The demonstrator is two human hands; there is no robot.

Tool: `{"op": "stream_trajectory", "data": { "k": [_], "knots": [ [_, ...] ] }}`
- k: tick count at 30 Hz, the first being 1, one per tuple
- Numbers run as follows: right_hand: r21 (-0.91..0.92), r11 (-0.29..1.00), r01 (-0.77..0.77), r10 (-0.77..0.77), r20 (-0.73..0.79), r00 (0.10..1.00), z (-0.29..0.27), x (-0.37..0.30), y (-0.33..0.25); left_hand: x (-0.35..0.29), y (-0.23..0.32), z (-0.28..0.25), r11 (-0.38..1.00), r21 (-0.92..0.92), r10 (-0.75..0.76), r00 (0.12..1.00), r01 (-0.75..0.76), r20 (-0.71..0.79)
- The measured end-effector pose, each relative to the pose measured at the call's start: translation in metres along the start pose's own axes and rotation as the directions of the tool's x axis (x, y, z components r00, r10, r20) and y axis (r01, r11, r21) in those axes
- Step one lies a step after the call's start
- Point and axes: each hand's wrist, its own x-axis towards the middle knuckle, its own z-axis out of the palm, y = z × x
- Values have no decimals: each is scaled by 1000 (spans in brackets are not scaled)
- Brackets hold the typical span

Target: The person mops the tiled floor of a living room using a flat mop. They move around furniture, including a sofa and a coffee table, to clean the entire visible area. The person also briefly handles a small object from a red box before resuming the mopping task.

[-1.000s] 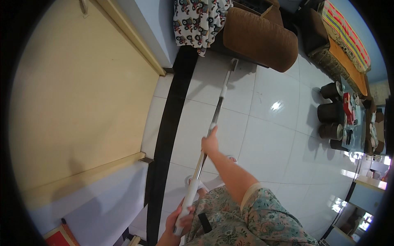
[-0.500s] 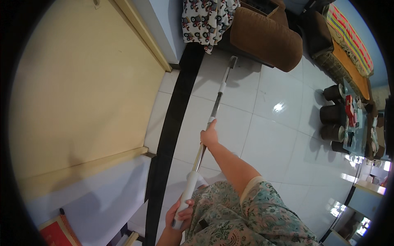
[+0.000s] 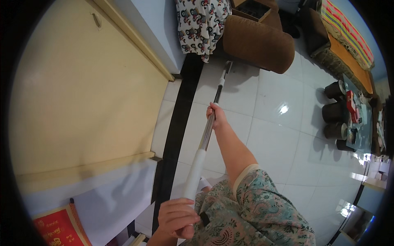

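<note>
A long-handled floor mop slants away from me, with a white grip at the near end and a shiny metal pole beyond it. Its narrow head rests on the tiles beside the brown sofa arm. My left hand is closed around the near end of the white grip, close to my body. Farther along, my right hand wraps the metal pole with the arm stretched forward. The underside of the mop head is hidden.
A brown sofa and a printed cloth stand ahead. A cream door and a black floor strip lie left. Several dark stools and a glass table are at right.
My left hand has risen closer to the camera with the grip. My right hand has reached farther forward with the pole. The mop head stays beside the sofa as the view shifts slightly.
</note>
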Motion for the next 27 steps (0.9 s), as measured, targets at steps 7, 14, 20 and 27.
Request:
{"op": "stream_trajectory", "data": {
  "k": [7, 14, 20, 27],
  "knots": [
    [-216, 971, 106, -131, -105, 986, 51, -45, -26, 64, 40, 9, 986, -34, -166, 924, 164, -345],
    [-161, 967, 195, -209, -72, 975, 10, -93, -55, 75, 80, 5, 966, -97, -255, 935, 238, -248],
    [-264, 955, 137, -190, -188, 964, -23, -163, -40, 55, 123, -19, 944, -163, -307, 946, 289, -101],
    [-290, 956, 49, -107, -187, 977, -56, -257, 57, 11, 194, -91, 942, -179, -306, 947, 285, -100]
  ]
}}
